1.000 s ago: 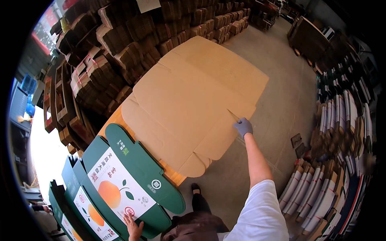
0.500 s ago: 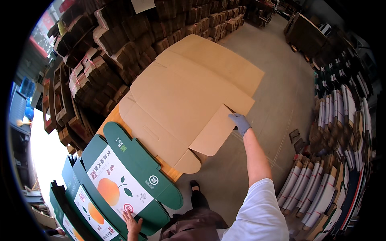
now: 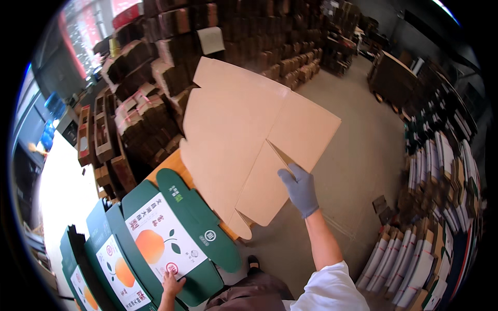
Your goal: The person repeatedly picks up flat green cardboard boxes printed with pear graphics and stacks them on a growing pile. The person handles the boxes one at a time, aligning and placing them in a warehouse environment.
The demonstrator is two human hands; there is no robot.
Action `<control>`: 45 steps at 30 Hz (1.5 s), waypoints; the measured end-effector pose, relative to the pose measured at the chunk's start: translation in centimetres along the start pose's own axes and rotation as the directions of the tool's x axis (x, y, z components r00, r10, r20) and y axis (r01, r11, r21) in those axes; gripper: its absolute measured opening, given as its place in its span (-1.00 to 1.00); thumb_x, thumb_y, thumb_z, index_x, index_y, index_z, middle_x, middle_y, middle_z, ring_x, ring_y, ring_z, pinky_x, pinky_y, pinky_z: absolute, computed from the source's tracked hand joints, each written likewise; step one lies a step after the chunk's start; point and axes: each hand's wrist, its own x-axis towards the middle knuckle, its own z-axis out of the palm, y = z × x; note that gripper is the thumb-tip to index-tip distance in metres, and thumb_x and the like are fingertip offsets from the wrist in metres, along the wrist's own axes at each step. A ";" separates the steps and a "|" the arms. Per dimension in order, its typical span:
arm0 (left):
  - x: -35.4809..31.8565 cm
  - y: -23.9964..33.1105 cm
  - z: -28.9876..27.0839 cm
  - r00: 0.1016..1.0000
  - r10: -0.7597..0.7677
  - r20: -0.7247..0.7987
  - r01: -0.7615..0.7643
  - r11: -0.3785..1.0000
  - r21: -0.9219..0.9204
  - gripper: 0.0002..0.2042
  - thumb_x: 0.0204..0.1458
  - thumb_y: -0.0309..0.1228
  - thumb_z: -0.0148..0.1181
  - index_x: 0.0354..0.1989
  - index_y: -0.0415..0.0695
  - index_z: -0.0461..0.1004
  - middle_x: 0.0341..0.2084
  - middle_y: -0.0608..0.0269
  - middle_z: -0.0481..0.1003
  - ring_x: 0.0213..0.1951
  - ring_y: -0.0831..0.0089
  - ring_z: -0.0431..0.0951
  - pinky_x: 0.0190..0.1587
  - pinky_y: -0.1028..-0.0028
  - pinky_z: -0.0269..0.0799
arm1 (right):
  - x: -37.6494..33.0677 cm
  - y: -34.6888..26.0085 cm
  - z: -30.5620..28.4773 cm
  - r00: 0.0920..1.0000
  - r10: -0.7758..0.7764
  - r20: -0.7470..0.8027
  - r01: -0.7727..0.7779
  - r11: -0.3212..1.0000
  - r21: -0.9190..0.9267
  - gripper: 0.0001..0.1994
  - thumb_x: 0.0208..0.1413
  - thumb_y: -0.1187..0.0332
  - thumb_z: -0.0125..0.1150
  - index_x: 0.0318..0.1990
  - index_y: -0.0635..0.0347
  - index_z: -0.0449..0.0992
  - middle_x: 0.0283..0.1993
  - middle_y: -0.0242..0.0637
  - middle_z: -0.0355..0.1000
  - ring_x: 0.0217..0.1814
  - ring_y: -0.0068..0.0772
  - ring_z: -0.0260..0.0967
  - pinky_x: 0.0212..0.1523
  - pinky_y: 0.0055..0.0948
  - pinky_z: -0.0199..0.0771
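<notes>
Stretching forward, right hand (image 3: 300, 189) gripping cardboard (image 3: 241, 127), left hand (image 3: 170, 284) splayed on carton (image 3: 176, 224).

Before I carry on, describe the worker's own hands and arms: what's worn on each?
The right hand wears a plain grey glove with its cuff at the wrist. The right forearm is uncovered, below a loose white sleeve. The left hand is gloveless; no sleeve shows on the little of that arm in view.
</notes>
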 end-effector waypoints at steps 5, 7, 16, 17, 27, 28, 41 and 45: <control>-6.5 15.3 -17.9 0.724 0.379 -0.576 -0.630 0.703 -0.330 -0.53 0.12 -0.39 0.25 0.20 -0.30 0.38 0.09 -0.17 0.48 0.15 0.03 0.49 0.17 0.23 0.39 | -7.7 -12.5 6.9 0.938 -0.330 0.104 0.341 0.933 -0.118 -0.81 0.14 0.32 0.28 -0.35 0.28 0.53 -0.55 -0.18 0.38 -0.59 -0.10 0.38 -0.53 -0.21 0.38; -12.4 18.4 -23.7 0.644 0.415 -0.643 -0.755 0.479 -0.447 -0.40 0.11 -0.38 0.30 0.32 -0.26 0.27 0.18 -0.06 0.42 0.20 0.14 0.46 0.18 0.24 0.40 | -11.5 -14.8 9.8 0.847 -0.494 0.195 0.530 0.811 -0.249 -0.86 0.12 0.34 0.29 -0.32 0.18 0.48 -0.50 -0.18 0.36 -0.53 -0.02 0.40 -0.53 -0.13 0.37; -19.3 9.0 -26.7 0.791 0.233 -0.566 -0.533 -0.194 -0.824 -0.45 0.36 -0.14 -0.05 0.37 -0.28 0.17 0.20 0.12 0.38 0.18 0.33 0.45 0.03 0.40 0.52 | -24.6 -19.1 19.8 0.645 -0.624 0.442 0.753 0.615 -0.232 -0.87 0.08 0.39 0.29 -0.34 0.16 0.44 -0.45 -0.15 0.33 -0.43 0.00 0.38 -0.45 -0.13 0.39; -19.6 7.7 -26.2 0.823 0.191 -0.535 -0.496 -0.217 -0.841 -0.48 0.36 -0.15 -0.03 0.35 -0.25 0.21 0.13 0.17 0.44 0.12 0.37 0.50 -0.02 0.41 0.54 | -25.5 -18.9 20.3 0.629 -0.632 0.453 0.766 0.603 -0.221 -0.88 0.07 0.39 0.29 -0.34 0.16 0.45 -0.45 -0.16 0.33 -0.42 0.00 0.39 -0.44 -0.13 0.40; -19.7 -0.2 -21.0 0.921 0.175 -0.349 -0.223 -0.498 -0.838 -0.60 0.36 -0.18 -0.01 0.27 -0.10 0.31 0.03 0.36 0.47 -0.01 0.56 0.50 -0.10 0.49 0.48 | -30.1 -18.2 23.4 0.532 -0.588 0.610 0.837 0.475 -0.272 -0.80 0.22 0.21 0.12 -0.38 0.08 0.36 -0.43 -0.24 0.28 -0.43 -0.17 0.38 -0.45 -0.20 0.42; -19.7 -0.6 -20.7 0.924 0.175 -0.339 -0.207 -0.517 -0.831 -0.61 0.37 -0.19 -0.03 0.27 -0.09 0.31 0.02 0.36 0.47 -0.02 0.57 0.51 -0.12 0.50 0.49 | -30.3 -18.1 23.5 0.530 -0.588 0.611 0.837 0.477 -0.266 -0.80 0.21 0.21 0.12 -0.39 0.08 0.35 -0.44 -0.24 0.28 -0.44 -0.18 0.38 -0.45 -0.19 0.42; -19.3 -1.4 -19.8 0.935 0.162 -0.315 -0.184 -0.537 -0.823 -0.63 0.39 -0.33 -0.10 0.30 -0.18 0.30 -0.09 0.33 0.51 -0.23 0.61 0.54 -0.27 0.56 0.50 | -30.6 -17.6 23.6 0.526 -0.565 0.636 0.838 0.469 -0.277 -0.84 0.22 0.25 0.15 -0.30 0.11 0.45 -0.44 -0.22 0.30 -0.43 -0.15 0.38 -0.45 -0.21 0.41; -19.4 -1.2 -20.0 0.937 0.148 -0.316 -0.193 -0.533 -0.824 -0.62 0.36 -0.36 -0.07 0.30 -0.20 0.31 -0.10 0.32 0.53 -0.21 0.61 0.54 -0.26 0.54 0.51 | -30.4 -17.6 23.6 0.517 -0.577 0.632 0.843 0.472 -0.258 -0.84 0.22 0.25 0.15 -0.31 0.11 0.44 -0.45 -0.22 0.29 -0.44 -0.15 0.37 -0.45 -0.21 0.41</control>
